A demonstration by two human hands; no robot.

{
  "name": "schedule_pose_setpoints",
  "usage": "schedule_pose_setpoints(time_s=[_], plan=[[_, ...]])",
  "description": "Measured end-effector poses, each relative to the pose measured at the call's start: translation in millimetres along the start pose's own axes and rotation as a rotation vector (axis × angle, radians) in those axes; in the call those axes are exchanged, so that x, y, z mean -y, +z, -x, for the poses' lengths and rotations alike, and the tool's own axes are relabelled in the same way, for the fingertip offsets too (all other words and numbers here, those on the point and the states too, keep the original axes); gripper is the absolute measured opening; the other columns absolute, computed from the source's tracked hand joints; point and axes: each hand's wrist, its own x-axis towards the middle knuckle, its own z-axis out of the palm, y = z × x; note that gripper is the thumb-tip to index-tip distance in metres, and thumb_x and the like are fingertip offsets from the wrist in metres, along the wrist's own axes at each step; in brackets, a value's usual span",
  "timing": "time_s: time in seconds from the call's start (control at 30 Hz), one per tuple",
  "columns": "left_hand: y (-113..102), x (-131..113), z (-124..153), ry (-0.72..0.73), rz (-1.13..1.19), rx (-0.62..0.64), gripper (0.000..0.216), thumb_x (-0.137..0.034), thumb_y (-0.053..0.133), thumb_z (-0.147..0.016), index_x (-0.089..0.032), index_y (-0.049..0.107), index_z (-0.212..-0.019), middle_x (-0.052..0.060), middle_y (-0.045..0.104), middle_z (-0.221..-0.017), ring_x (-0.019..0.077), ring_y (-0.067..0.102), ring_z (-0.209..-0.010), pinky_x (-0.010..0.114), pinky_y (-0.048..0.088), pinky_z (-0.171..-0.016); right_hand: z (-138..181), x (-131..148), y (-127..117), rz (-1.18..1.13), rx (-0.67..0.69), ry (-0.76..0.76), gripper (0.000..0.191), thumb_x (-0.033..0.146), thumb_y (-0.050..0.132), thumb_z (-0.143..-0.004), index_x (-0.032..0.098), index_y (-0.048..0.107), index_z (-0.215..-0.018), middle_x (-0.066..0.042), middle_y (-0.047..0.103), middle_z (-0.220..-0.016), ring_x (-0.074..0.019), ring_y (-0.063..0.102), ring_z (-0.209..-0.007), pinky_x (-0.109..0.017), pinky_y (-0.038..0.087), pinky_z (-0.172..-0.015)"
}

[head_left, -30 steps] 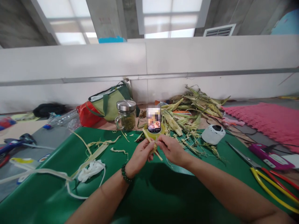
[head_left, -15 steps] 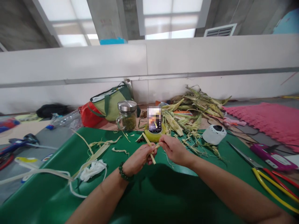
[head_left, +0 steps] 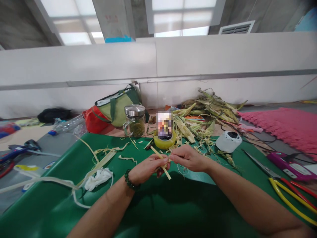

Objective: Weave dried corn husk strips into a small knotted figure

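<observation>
Husk strip (head_left: 166, 173) is pinched in my left hand (head_left: 150, 167), my right hand (head_left: 189, 158) gripping it too, over the green mat (head_left: 148, 211) toward its far edge, near the yellow tape roll (head_left: 162, 143).

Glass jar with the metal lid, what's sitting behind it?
Behind the glass jar is a green bag, visible mainly to the left. Whatever lies directly behind the metal lid and the jar's greenish contents is covered.

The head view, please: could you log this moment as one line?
left hand: pinching pale strip; right hand: fingertips close to left thumb; phone: upright in yellow tape roll; scissors: lying at right
</observation>
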Motion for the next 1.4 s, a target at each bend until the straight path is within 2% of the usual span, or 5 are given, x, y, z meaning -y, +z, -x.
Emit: schedule_pose_setpoints(time_s=[0.23,0.47,0.77,0.9,1.4], plan=[[-7.6,-3.0,-0.3,-0.013,0.047,-0.03,0.038,-0.05,0.068,-0.068,-0.012,0.064,-0.072,0.0,0.055,-0.065,0.0079,0.05,-0.051,0.02,0.042,-0.049,-3.2,-8.1,-1.8,-0.241,-0.01,0.21,0.051,0.054,0.039,-0.09,0.016,0.047,-0.057,0.003,0.046,-0.05,-0.0068,0.039,-0.043,-0.019,0.03,-0.043],[-2.4,3.2,-5.9,0.071,0.005,-0.201,0.036,-0.052,0.061,-0.071,-0.016,0.052,-0.07,-0.005,0.046,-0.056,0.0072,0.041,-0.046,0.019,0.033,-0.044,-4.5,-2.8,14.9,-0.56,0.224,0.452,0.045,0.055,0.056,-0.078,0.013,0.059,-0.064,0.0,0.06,-0.052,-0.0048,0.04,-0.034,-0.016,0.031,-0.034],[-1.5,1.5,4.2,0.398,-0.635,-0.201,0.036,-0.04,0.043,-0.089,-0.018,0.057,-0.063,0.002,0.053,-0.065,0.0157,0.047,-0.066,0.026,0.036,-0.066,-3.0,-0.3,4.6,-0.315,0.087,0.292,0.047,0.054,0.055,-0.081,0.014,0.056,-0.056,0.002,0.048,-0.047,-0.0074,0.044,-0.044,-0.017,0.031,-0.04],[-8.6,-9.9,12.5,0.363,-0.635,0.001,0.04,-0.041,0.038,-0.092,-0.018,0.056,-0.065,0.001,0.051,-0.065,0.014,0.047,-0.063,0.024,0.036,-0.064,2.7,-1.7,-13.3,-0.222,0.145,0.124,0.05,0.054,0.05,-0.086,0.014,0.054,-0.055,0.003,0.045,-0.047,-0.0063,0.039,-0.043,-0.018,0.027,-0.04],[0.0,-5.3,8.7,0.349,-0.547,-0.019,0.04,-0.045,0.038,-0.091,-0.018,0.052,-0.064,0.0,0.048,-0.063,0.014,0.044,-0.061,0.024,0.036,-0.06,0.9,7.0,4.6,-0.093,0.066,0.146,0.057,0.056,0.041,-0.09,0.011,0.07,-0.069,0.0,0.054,-0.054,-0.0089,0.047,-0.051,-0.019,0.033,-0.048]])
